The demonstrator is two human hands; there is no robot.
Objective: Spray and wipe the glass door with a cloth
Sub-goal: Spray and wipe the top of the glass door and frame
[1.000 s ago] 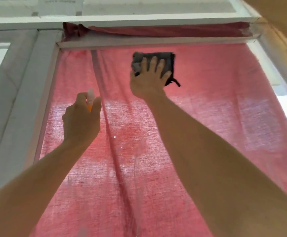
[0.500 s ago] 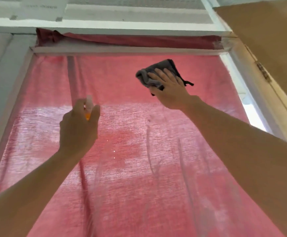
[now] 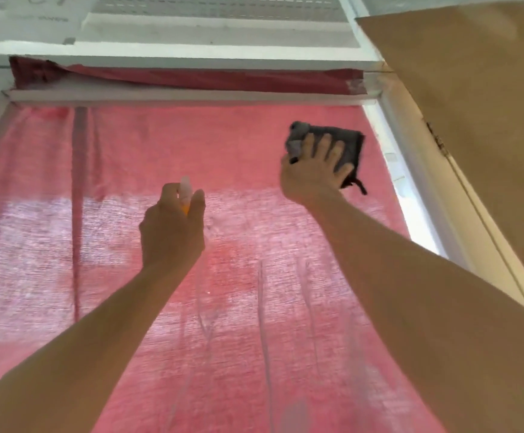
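Note:
The glass door [image 3: 254, 145] fills the view, with a pink curtain behind the pane and streaks of wetness lower down. My right hand [image 3: 312, 173] presses a dark grey cloth [image 3: 349, 142] flat against the glass near the upper right corner, fingers spread over it. My left hand [image 3: 173, 232] is raised in front of the pane's middle, closed around a small spray bottle [image 3: 185, 190]; only its whitish top and an orange bit show above my fingers.
A white door frame [image 3: 192, 96] runs across the top and down the right side [image 3: 410, 189]. A brown board or wall [image 3: 479, 126] with a hinge [image 3: 439, 142] stands at the right. A vent grille [image 3: 217, 4] sits above the frame.
My right hand has slid the cloth rightward across the top of the glass toward the right frame. The left hand keeps the spray bottle raised in roughly the same spot.

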